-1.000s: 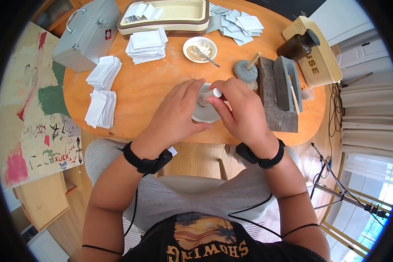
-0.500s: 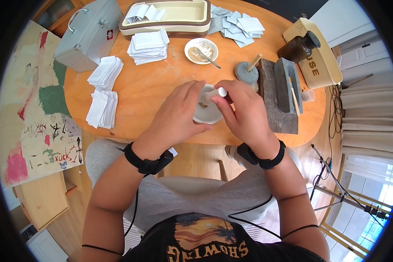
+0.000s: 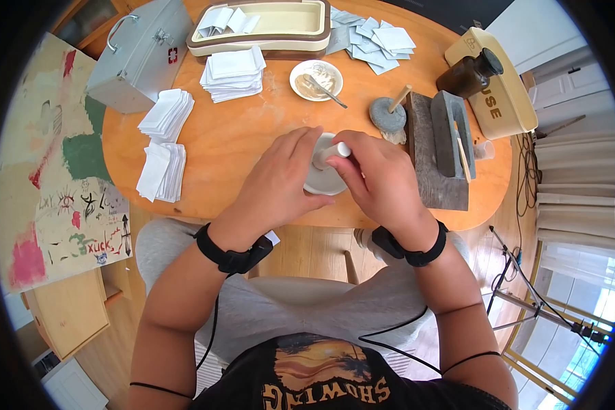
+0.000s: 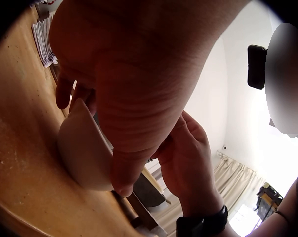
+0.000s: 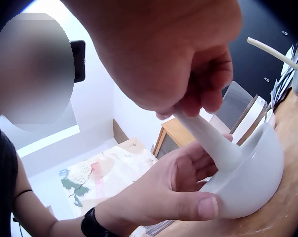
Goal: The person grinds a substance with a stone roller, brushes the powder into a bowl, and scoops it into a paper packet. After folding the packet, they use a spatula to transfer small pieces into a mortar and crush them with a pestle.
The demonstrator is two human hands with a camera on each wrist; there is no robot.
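A white mortar (image 3: 326, 183) stands on the wooden table in front of the person, spout visible in the left wrist view. My left hand (image 3: 277, 174) holds it from the left, fingers along the far side and thumb around the near side. With the fingers and thumb of my right hand (image 3: 384, 176), I grip the upper part of a white pestle (image 5: 208, 140). The pestle leans toward the right hand, its thick end down inside the mortar. Hands and pestle hide part of the bowl's inside.
Beyond the mortar sits a small bowl (image 3: 299, 87) with pale paste and a spoon. White packet stacks (image 3: 232, 72) lie left, near a metal case (image 3: 138, 58). To the right are a round stone (image 3: 387, 116) with a wooden handle, a dark board (image 3: 439, 188) and a brown bottle (image 3: 461, 76).
The pestle's top swung right and then back a little left, so its tilt inside the mortar shifted. The left hand keeps its place around the mortar.
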